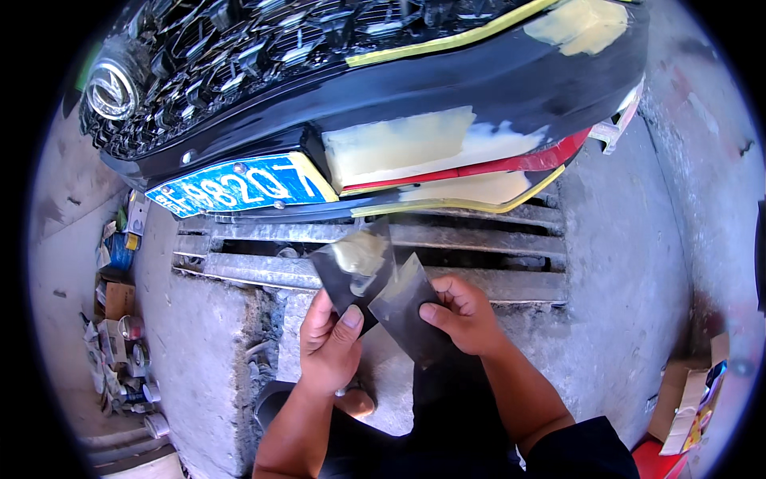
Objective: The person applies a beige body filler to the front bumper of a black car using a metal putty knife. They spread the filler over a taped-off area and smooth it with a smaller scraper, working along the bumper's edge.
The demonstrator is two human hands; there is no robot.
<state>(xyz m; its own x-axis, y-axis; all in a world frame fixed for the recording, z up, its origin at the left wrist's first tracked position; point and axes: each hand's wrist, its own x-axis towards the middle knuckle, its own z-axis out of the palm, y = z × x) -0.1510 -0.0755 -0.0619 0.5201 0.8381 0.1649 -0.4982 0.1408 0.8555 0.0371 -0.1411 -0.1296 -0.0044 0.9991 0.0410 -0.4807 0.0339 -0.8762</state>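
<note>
In my left hand (331, 343), thumb on top, is a dark flat putty spreader (329, 270). A blob of cream body filler (359, 252) lies on its upper part. My right hand (465, 317) pinches a second dark spreader (408, 313), whose tip has a pale smear and meets or overlaps the first one's edge. Beyond both hands is a dark car bumper (511, 84). It carries a wide cream filler patch (399, 148), another patch (578, 25) at the upper right, and a red strip (479, 166) below the wide one.
Yellow masking tape (447, 209) edges the lower bumper. A blue licence plate (239, 185) and black grille (263, 48) are at the left. Under the bumper runs a slotted floor grate (479, 238). Cans and boxes (120, 299) line the left wall; an open carton (678, 399) stands lower right.
</note>
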